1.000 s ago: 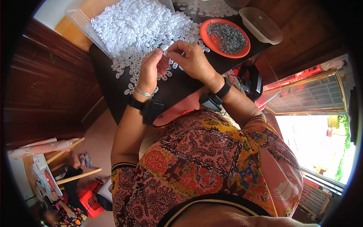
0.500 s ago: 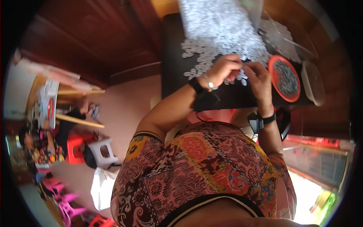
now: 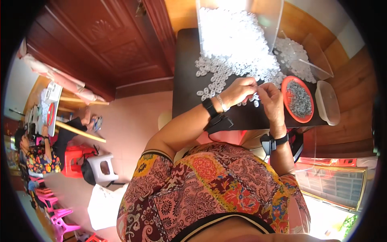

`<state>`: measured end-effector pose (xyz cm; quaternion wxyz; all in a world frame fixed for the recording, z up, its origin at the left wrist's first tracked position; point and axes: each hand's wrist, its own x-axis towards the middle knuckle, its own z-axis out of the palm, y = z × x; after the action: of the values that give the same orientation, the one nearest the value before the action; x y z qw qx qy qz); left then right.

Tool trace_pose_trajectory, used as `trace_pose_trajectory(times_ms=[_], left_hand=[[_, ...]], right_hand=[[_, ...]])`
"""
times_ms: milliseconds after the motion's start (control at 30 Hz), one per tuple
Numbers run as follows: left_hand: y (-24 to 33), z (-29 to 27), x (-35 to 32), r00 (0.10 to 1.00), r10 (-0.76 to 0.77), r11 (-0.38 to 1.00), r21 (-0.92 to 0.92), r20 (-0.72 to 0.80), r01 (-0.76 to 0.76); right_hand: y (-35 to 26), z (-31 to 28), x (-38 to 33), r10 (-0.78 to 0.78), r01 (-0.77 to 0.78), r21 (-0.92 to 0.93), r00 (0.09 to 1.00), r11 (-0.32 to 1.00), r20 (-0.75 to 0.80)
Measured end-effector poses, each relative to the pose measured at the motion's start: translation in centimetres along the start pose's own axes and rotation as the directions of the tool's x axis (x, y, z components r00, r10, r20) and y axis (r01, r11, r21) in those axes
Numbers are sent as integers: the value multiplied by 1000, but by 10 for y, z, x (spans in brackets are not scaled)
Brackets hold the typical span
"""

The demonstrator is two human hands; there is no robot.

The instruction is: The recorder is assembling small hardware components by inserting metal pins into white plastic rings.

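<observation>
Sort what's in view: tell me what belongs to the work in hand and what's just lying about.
Apparently in the work:
left hand and right hand, close together
white pieces
grey bits on a red plate
black table

Apparently just lying about:
pale grey stool
red stool

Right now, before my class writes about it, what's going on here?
A person works at a dark table, left hand and right hand nearly fingertip to fingertip; anything pinched there is too small to make out. White oval pieces spread out from a clear bin beyond the hands. Right of the right hand, a red plate holds small grey parts.
</observation>
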<state>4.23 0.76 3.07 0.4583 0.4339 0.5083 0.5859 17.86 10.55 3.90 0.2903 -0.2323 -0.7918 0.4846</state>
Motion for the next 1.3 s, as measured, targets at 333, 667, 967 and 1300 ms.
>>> trace_pose_trajectory(times_ms=[333, 667, 967, 1300], left_hand=[[-14, 2, 9, 992, 65, 997, -28, -111, -68], [-14, -8, 10, 970, 25, 999, -32, -241, -34], [-15, -10, 14, 960, 43, 999, -4, -276, -46], [-11, -11, 14, 967, 42, 998, 53, -250, -30]], right_hand=[[-10, -21, -8, -91, 65, -197, 988, 978, -126], [14, -156, 3, -262, 116, -639, 955, 760, -139], [38, -159, 19, -140, 174, -747, 984, 641, 110], [58, -136, 42, -126, 421, -894, 906, 155, 405]])
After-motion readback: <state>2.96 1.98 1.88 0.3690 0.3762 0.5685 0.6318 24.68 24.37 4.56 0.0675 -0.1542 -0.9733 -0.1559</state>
